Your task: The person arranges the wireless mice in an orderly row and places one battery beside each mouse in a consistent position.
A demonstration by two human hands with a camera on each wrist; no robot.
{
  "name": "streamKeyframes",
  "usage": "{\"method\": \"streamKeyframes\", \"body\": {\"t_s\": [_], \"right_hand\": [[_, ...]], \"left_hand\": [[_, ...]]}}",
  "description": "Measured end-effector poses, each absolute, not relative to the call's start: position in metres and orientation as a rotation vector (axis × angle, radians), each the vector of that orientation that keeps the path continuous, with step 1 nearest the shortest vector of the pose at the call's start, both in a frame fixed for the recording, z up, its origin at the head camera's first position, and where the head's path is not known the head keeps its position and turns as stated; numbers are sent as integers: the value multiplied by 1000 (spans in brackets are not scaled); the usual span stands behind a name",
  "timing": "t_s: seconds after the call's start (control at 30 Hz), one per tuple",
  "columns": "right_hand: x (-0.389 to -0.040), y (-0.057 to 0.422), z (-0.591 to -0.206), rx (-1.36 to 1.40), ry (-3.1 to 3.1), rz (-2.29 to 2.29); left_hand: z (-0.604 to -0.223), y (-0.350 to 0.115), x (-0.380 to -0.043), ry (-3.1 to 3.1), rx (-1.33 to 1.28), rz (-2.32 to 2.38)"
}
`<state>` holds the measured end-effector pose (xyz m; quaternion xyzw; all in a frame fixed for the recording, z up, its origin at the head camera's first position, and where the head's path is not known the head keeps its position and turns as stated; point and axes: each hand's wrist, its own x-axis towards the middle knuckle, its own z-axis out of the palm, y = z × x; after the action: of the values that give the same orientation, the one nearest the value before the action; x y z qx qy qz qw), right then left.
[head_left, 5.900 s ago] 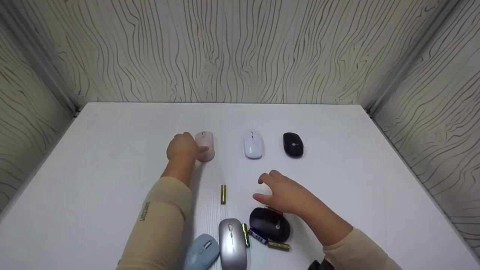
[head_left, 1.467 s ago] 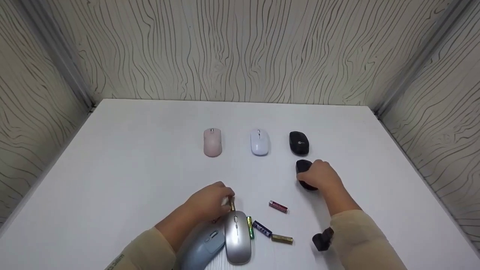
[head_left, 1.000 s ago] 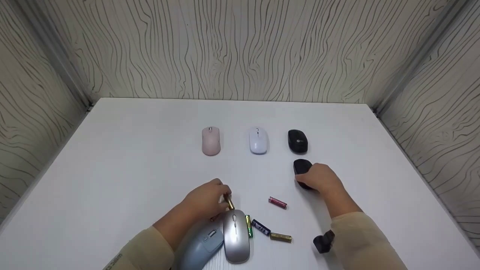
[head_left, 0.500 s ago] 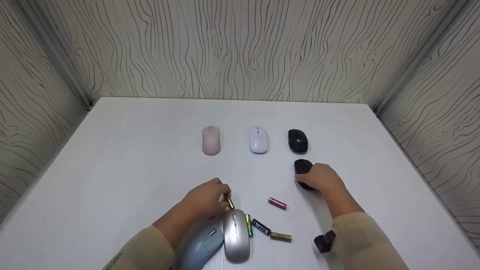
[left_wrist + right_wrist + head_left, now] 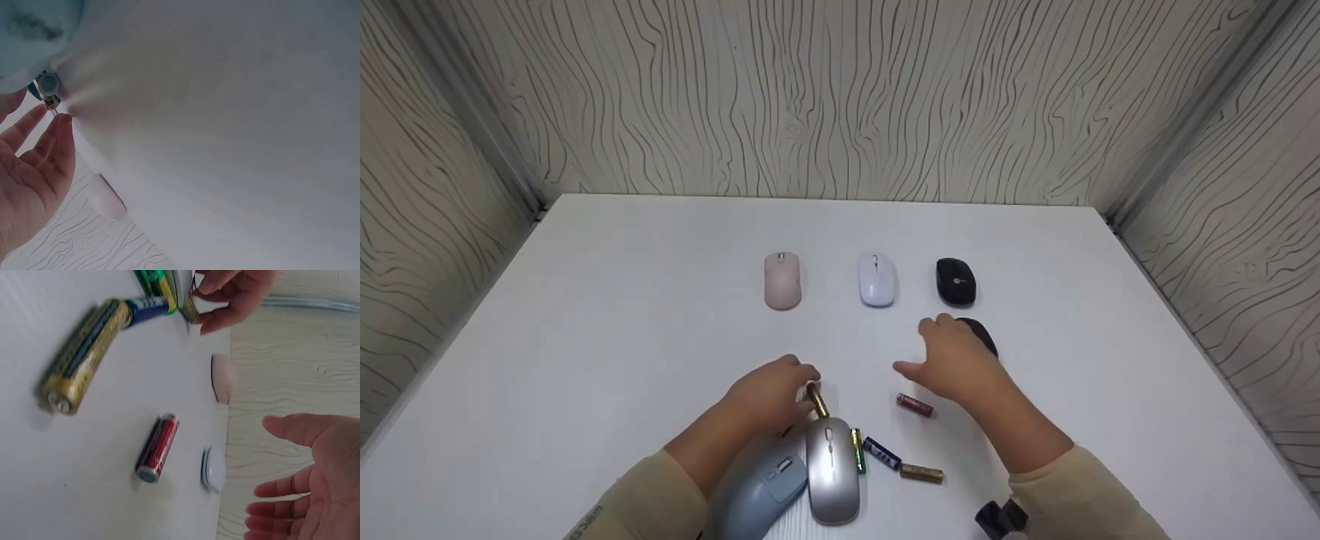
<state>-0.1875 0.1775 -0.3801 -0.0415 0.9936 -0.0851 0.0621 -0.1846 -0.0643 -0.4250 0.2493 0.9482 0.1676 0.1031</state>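
Observation:
My left hand [image 5: 769, 394] pinches a gold battery [image 5: 817, 401] between thumb and fingertips, just behind the silver mouse [image 5: 832, 472]. Below that hand lies a blue-grey mouse [image 5: 765, 480], partly covered by it. My right hand [image 5: 960, 364] hovers with fingers spread and nothing in its grasp; the right wrist view shows its bare palm. Behind its knuckles a black mouse [image 5: 981, 332] peeks out, mostly hidden. Close to the right thumb rests a red battery [image 5: 915, 405].
A pink mouse [image 5: 782, 281], a white mouse [image 5: 877, 280] and another black mouse [image 5: 956, 283] stand in a row farther back. Beside the silver mouse lie a green battery [image 5: 858, 451], a dark blue battery [image 5: 882, 453] and another gold battery [image 5: 921, 473]. Patterned panels [image 5: 840, 97] enclose the white table.
The left hand went from the pink mouse to the gold battery. The right hand carried the nearer black mouse back under the other, then let go and shifted left. The red battery is now uncovered.

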Motion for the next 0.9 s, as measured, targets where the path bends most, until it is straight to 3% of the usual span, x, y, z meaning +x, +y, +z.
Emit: {"method": "streamKeyframes", "body": {"t_s": [0.37, 0.9], "right_hand": [[-135, 129, -404, -809, 2850, -260], [-115, 109, -432, -1029, 2849, -220]], "left_hand": [[-423, -75, -181, 2793, 612, 557], [-423, -80, -182, 2792, 615, 575]]}}
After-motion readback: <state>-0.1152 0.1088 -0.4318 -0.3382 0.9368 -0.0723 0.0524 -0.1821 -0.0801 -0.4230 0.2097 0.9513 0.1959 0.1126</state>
